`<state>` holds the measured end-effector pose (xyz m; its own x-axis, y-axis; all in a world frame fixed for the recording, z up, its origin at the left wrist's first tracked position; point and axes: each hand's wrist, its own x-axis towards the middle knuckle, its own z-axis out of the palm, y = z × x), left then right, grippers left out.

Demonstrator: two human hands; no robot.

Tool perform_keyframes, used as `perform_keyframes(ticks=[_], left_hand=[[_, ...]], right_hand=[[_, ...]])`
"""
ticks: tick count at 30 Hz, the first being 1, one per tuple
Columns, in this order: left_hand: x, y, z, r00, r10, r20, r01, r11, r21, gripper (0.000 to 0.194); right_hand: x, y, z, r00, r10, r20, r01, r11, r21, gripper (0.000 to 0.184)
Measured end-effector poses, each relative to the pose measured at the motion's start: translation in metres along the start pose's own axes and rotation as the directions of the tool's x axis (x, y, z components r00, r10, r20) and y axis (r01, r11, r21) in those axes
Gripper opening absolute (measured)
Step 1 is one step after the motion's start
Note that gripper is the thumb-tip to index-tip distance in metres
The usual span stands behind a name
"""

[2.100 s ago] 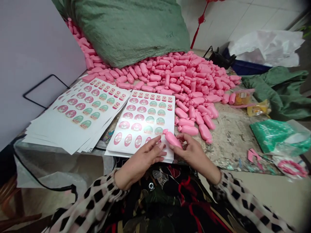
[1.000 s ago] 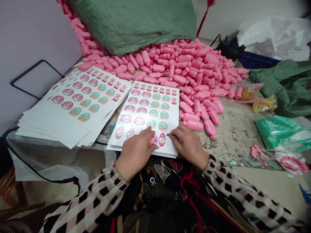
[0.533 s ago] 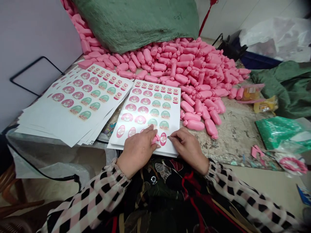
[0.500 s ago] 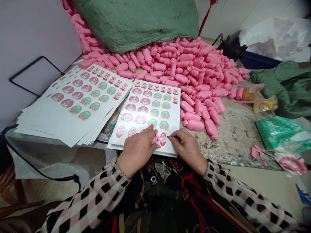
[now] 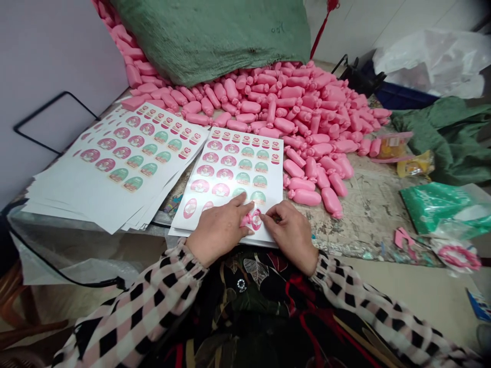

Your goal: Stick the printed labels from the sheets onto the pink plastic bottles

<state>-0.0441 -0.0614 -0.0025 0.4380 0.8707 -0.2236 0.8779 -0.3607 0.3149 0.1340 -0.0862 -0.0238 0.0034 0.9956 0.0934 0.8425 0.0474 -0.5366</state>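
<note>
My left hand rests on a white sticker sheet in front of me. Its fingers are closed around a small pink plastic bottle, mostly hidden, with only the neck end showing. Right beside that end lies a pink oval sticker near the sheet's lower right corner. My right hand pinches the sticker's right edge with thumb and forefinger. Other pink and green stickers fill the rows above my hands.
A large heap of pink bottles covers the back of the worktable, partly under a green sack. More sticker sheets are stacked at left. Pink scissors, a pink tape roll and a green packet lie at right.
My right hand has moved slightly left, its fingertips now on the oval sticker's right edge. My left hand stays in place with the pink bottle.
</note>
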Motion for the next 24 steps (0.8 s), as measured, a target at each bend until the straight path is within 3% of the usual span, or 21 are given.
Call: perform_keyframes(ticks=[4, 11, 14, 16, 18, 20, 22, 24], left_hand=[[0.0, 0.0, 0.001, 1.0, 0.001, -0.002, -0.001, 1.0, -0.025, 0.057], [-0.003, -0.003, 0.006, 0.999, -0.014, -0.049, 0.009, 0.995, -0.1, 0.057], [-0.007, -0.008, 0.007, 0.998, -0.016, -0.062, 0.0, 0.969, -0.246, 0.056], [-0.011, -0.009, 0.005, 0.992, -0.064, -0.109, 0.008, 0.893, -0.451, 0.053], [-0.015, -0.009, 0.001, 0.974, -0.189, -0.125, 0.041, 0.69, -0.722, 0.049], [-0.017, -0.006, -0.005, 0.953, -0.3, -0.033, 0.068, 0.32, -0.945, 0.048], [-0.018, -0.002, -0.01, 0.953, -0.278, 0.121, 0.094, -0.11, -0.99, 0.049], [-0.017, 0.002, -0.012, 0.954, -0.203, 0.219, 0.12, -0.41, -0.904, 0.045]], right_hand=[[-0.008, 0.004, 0.005, 0.993, -0.075, -0.088, 0.084, 0.99, 0.113, 0.021], [-0.016, 0.008, 0.005, 0.987, -0.032, -0.155, 0.094, 0.907, 0.411, 0.015], [-0.016, 0.009, -0.002, 0.984, 0.026, -0.174, 0.063, 0.87, 0.489, 0.013], [-0.014, 0.01, -0.008, 0.985, 0.071, -0.155, 0.023, 0.845, 0.534, 0.013], [-0.009, 0.008, -0.013, 0.99, 0.096, -0.1, -0.02, 0.812, 0.583, 0.015], [-0.005, 0.002, -0.017, 0.995, 0.096, -0.041, -0.048, 0.773, 0.633, 0.016], [0.0, -0.008, -0.02, 0.997, 0.071, 0.0, -0.053, 0.741, 0.669, 0.017], [0.003, -0.019, -0.021, 0.999, 0.033, 0.021, -0.038, 0.724, 0.689, 0.017]])
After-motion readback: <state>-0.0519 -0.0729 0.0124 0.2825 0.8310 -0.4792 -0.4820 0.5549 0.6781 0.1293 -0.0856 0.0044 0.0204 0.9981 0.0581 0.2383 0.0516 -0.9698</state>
